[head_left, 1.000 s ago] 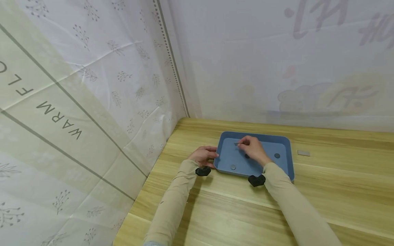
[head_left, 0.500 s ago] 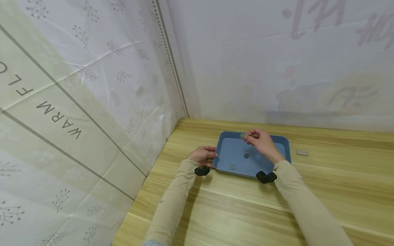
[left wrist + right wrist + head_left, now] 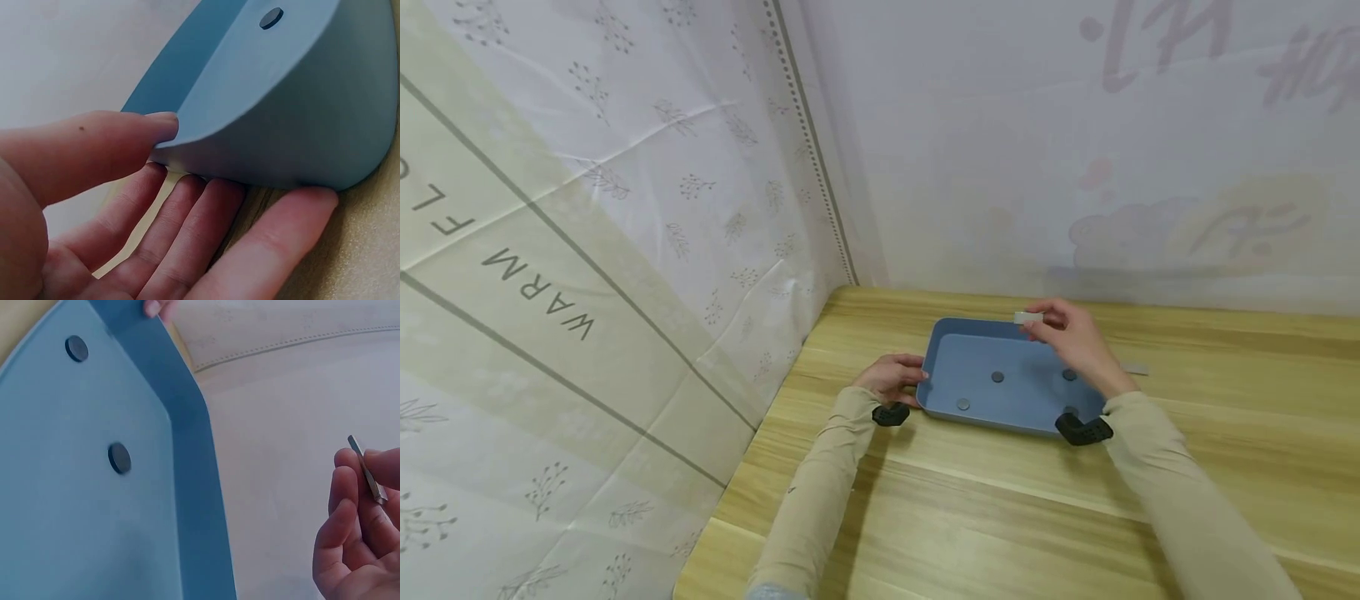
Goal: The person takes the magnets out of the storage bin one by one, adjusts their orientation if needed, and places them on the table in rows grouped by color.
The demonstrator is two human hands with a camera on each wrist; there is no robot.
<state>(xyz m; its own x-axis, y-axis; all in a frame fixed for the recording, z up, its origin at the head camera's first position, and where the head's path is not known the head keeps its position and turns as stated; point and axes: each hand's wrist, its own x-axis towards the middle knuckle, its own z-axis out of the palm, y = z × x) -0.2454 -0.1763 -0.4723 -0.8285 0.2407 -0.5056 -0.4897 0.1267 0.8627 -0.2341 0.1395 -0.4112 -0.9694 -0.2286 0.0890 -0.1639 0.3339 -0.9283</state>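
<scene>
Aloft, grey strip (image 3: 1028, 317) clear of tray rim (image 3: 973, 326), hands (image 3: 891, 377) (image 3: 1077, 340) apart

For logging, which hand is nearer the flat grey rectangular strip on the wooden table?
Right hand, just left of the strip; left hand, across the blue rectangular tray from it.

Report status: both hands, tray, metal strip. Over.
Left hand grips blue tray at its left end. Right hand pinches metal strip, clear of tray. Dark discs lie in tray; nothing evident blocking the strip.
</scene>
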